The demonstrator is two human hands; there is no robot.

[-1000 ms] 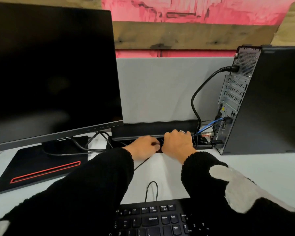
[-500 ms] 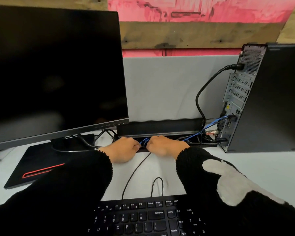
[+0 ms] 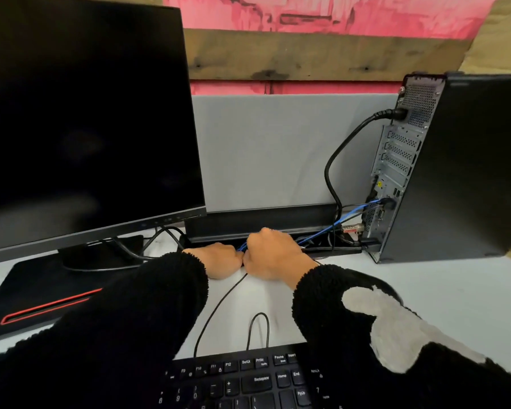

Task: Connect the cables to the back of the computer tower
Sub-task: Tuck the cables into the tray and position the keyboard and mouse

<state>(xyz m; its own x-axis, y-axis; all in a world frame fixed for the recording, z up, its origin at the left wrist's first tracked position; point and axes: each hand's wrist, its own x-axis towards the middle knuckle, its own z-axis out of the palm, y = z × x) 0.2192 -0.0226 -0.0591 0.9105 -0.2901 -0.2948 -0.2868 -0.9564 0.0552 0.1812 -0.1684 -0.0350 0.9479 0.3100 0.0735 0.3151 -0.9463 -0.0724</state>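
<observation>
The black computer tower (image 3: 469,172) stands at the right with its metal back panel (image 3: 396,160) facing left. A thick black power cable (image 3: 334,160) is plugged in near the top. A blue cable (image 3: 331,228) runs from a low port down to my hands. My left hand (image 3: 219,259) and my right hand (image 3: 273,253) rest fist to fist on the desk in front of the black cable tray (image 3: 263,222). Both are closed around the blue cable's near end. A thin black cable (image 3: 219,302) trails from under my hands toward the keyboard.
A large dark monitor (image 3: 83,122) on a black base with a red stripe (image 3: 42,290) fills the left. A black keyboard (image 3: 248,379) lies at the near edge, its cable looping up. A grey divider panel (image 3: 263,152) stands behind the tray.
Both hands have drawn back from the cable tray toward me, and the blue cable has come into view between them. The view has shifted slightly.
</observation>
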